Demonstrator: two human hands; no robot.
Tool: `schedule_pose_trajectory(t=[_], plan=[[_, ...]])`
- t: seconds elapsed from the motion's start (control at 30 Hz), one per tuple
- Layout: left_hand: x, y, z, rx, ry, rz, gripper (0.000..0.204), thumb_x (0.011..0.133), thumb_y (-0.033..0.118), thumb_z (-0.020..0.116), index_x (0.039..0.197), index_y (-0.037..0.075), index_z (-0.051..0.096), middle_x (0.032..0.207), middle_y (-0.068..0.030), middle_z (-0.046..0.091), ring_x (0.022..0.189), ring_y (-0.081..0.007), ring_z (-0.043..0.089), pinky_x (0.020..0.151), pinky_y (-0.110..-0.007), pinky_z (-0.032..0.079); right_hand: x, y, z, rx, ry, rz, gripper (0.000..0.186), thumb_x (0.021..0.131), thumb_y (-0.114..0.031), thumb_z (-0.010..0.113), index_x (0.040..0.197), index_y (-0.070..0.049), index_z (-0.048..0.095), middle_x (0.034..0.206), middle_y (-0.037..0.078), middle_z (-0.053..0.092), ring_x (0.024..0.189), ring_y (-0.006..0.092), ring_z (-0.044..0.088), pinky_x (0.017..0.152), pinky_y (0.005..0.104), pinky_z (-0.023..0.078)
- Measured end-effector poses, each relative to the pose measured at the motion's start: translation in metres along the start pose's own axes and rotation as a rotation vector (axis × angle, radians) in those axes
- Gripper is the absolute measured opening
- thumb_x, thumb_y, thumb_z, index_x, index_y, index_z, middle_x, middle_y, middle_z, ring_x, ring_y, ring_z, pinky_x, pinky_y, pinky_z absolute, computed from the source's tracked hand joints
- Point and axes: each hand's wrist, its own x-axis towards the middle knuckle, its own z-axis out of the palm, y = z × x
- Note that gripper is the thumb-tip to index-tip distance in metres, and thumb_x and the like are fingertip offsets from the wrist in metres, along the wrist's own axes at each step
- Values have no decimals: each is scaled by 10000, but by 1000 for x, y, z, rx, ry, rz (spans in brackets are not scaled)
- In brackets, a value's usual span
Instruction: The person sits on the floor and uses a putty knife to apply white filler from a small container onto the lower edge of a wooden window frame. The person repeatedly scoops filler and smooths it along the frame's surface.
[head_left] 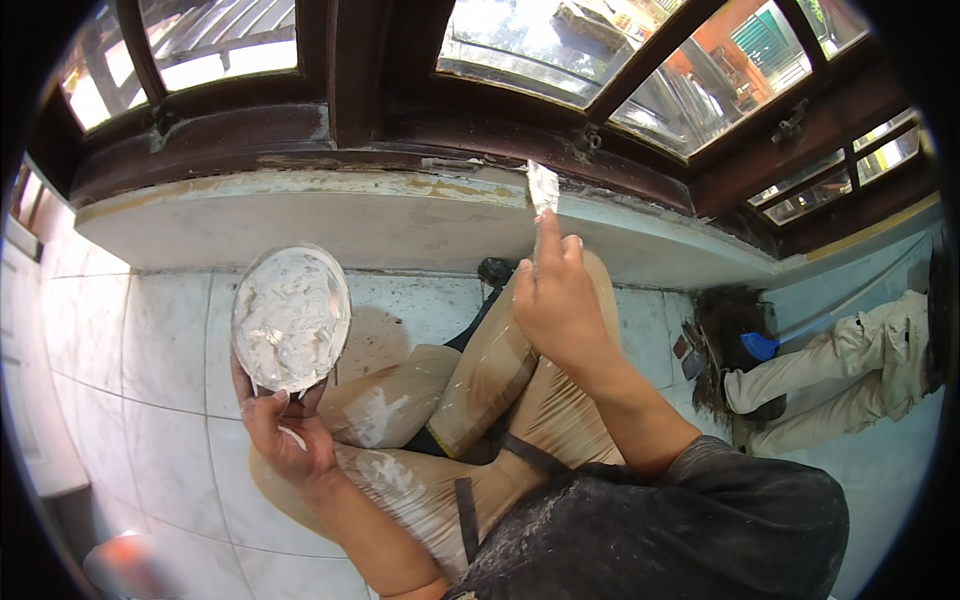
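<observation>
My left hand (288, 432) holds up a round metal tin (290, 315) filled with lumpy white paste, its fingers under and against the near rim. My right hand (562, 300) grips a putty knife (543, 188), index finger along it; the blade is smeared white and is at the edge of the window sill (420, 188), just below the dark wooden window frame (360, 120). The sill has patchy white and yellowish marks. My crossed legs (480, 380), in tan trousers with white smears, are beneath both hands.
The low wall (380, 230) runs across in front of me above white floor tiles (160, 340). At right, another person's legs (820, 370) in light trousers are beside a blue broom (760, 345) and dark debris (712, 330). A blurred orange-and-white object (130, 555) is at lower left.
</observation>
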Motion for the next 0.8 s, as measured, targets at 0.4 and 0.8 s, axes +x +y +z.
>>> schedule_pose_trajectory(t=[0.4, 0.8], plan=[[2, 2, -4, 11, 51, 24, 932, 849, 65, 608, 1731, -82, 347, 1611, -324, 571, 1396, -465, 694, 1015, -558, 724, -11, -19, -13, 47, -14, -84, 685, 1054, -84, 593, 1689, 71, 391, 1183, 355, 581, 1002, 568, 720, 904, 619, 584], [4, 0, -16, 33, -30, -11, 898, 886, 65, 573, 1749, -48, 350, 1672, -312, 525, 1476, -478, 630, 1148, -586, 648, 2, -15, 3, 76, -11, -108, 694, 1035, -62, 605, 1682, 89, 403, 1202, 354, 594, 1008, 560, 726, 937, 601, 589]])
